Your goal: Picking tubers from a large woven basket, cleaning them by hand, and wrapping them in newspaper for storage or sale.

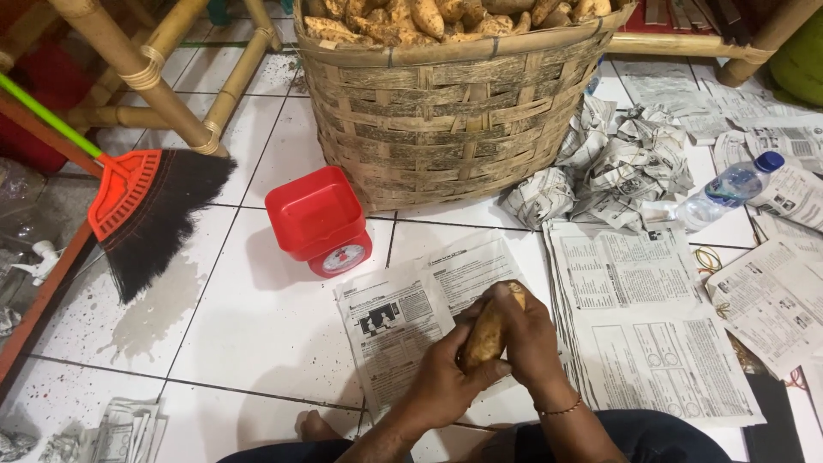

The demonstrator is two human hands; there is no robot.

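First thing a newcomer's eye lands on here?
Likely the big woven basket heaped with tan tubers at top centre. Then the red scale on the white tiles before it, and, low in frame, the left hand and right hand gripping one tuber over newspaper.

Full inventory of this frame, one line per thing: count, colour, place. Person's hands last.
woven bamboo basket: one, tan, top centre on the tiled floor
tubers in the basket: a heap, brown-yellow, filling it to the rim
red plastic kitchen scale: one, red with white dial, left of the basket's base
broom with red head and black bristles: one, green handle, left side
flat newspaper sheets: several, grey-white, spread centre and right
crumpled newspaper wads: a cluster, right of the basket
clear plastic bottle with blue cap: one, lying at right
bamboo furniture legs: tan, top left
long tuber: one, brown, held in both hands
left hand: gripping the tuber from below
right hand: wrapped around its upper side, bracelet at wrist
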